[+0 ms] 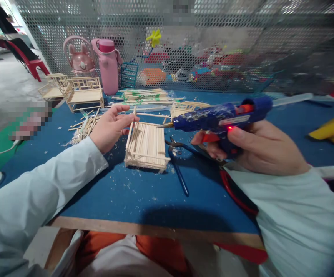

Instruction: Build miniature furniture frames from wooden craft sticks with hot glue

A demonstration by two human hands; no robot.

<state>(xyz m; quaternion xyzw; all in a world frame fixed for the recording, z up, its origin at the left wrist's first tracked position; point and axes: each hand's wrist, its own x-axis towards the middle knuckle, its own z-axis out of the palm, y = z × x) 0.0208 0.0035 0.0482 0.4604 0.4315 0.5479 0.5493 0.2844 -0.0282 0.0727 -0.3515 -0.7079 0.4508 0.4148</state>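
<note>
My right hand [259, 148] is wrapped round the grip of a blue hot glue gun [207, 117] with a small red light lit and a clear glue stick out of its back. The metal nozzle points left, over a small bench-like frame [148, 142] built from thin wooden sticks. My left hand [110, 129] pinches an upright stick at the frame's far left corner; the frame stands on the blue tabletop. Whether the nozzle touches the wood I cannot tell. Blue-handled pliers [181, 175] lie just right of the frame.
Loose sticks [87, 125] are heaped left of the frame, with bundled sticks [146, 96] behind. Finished-looking stick benches [84, 92] stand back left near a pink bottle [109, 67]. Red-handled scissors [236, 192] lie under my right forearm. A perforated metal panel [241, 34] closes the back.
</note>
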